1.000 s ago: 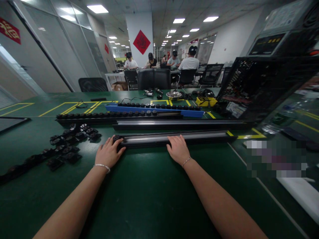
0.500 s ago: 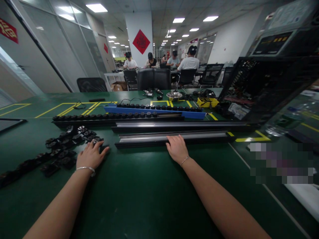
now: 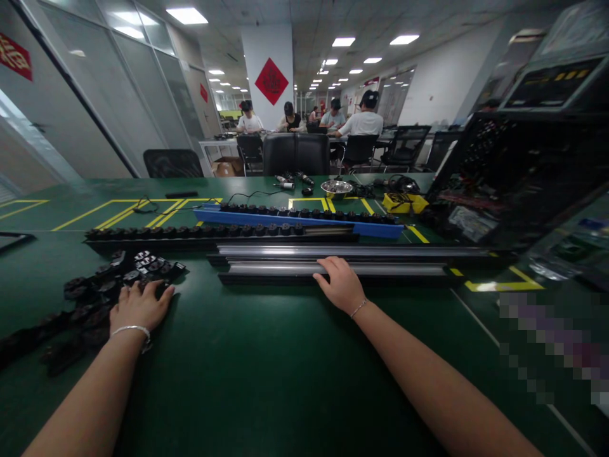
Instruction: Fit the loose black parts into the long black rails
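Note:
My right hand (image 3: 340,284) lies over the middle of the front black rail (image 3: 278,270), fingers across its silvery channel and thumb at the near side. Close behind it is a second long rail (image 3: 419,251) with a silvery channel. At the left, my left hand (image 3: 139,308) reaches with parted fingers to the edge of a pile of small black parts (image 3: 107,285). I cannot make out anything in its grasp. Further back, a black rail (image 3: 143,236) and a blue rail (image 3: 375,228) carry rows of black round-topped parts.
A metal bowl (image 3: 337,188), a yellow tray (image 3: 404,203) and cables stand toward the back of the green table (image 3: 266,374). An open computer case (image 3: 518,171) and a plastic bottle (image 3: 554,263) are at the right. Several people sit at a far table.
My left hand has moved left and nearer, over the pile's edge. The front rail, under my right hand, now sits closer to the rail behind it. The view has shifted slightly.

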A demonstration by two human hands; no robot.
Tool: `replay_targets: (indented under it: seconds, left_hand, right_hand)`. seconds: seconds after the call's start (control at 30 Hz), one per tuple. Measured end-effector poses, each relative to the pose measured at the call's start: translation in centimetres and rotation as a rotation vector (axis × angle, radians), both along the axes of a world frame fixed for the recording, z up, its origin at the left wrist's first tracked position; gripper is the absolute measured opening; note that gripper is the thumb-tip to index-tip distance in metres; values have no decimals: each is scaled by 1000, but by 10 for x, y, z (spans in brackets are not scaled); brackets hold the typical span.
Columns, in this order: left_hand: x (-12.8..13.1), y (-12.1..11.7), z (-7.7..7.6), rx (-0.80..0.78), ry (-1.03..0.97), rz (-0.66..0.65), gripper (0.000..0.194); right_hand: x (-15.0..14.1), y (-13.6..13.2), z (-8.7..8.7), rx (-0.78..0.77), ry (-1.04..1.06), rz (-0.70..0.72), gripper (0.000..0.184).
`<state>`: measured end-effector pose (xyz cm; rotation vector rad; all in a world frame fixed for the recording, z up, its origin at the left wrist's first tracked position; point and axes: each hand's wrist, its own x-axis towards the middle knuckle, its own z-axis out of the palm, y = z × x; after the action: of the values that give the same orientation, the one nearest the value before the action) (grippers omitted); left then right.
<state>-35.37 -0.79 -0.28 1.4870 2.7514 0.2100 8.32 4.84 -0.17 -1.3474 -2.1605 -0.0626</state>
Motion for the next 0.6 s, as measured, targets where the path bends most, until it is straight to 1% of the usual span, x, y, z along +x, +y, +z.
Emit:
replay_targets:
  seconds: [0.07, 0.13, 0.2, 0.27, 0.33, 0.4, 0.47, 0.53, 0.6]
  left_hand:
    - [0, 2, 0, 9, -17, 34, 68]
    - [5, 1, 0, 47, -26, 71, 68]
    - [12, 1, 1, 129, -8, 84, 67]
    - [21, 2, 4, 249, 49, 43, 62]
    - [32, 6, 7, 373, 99, -55, 53]
    - [44, 13, 10, 471, 76, -183, 45]
    - [59, 21, 13, 538, -20, -276, 40]
    - [77, 30, 17, 568, -171, -286, 36]
    - [95, 38, 20, 604, -359, -258, 33]
  right_hand:
    - [3, 21, 10, 15, 23, 2, 32]
    - [5, 48, 20, -8, -11, -61, 33]
    - [7, 77, 29, -74, -106, -131, 35]
    - [8, 104, 33, -215, -245, -180, 38]
    - [10, 125, 33, -304, -292, -155, 32]
    - [11, 137, 32, -352, -313, -117, 26]
    - [11, 142, 32, -358, -324, -97, 22]
    - [10, 140, 34, -337, -325, -97, 21]
    - [10, 133, 40, -302, -318, -114, 22]
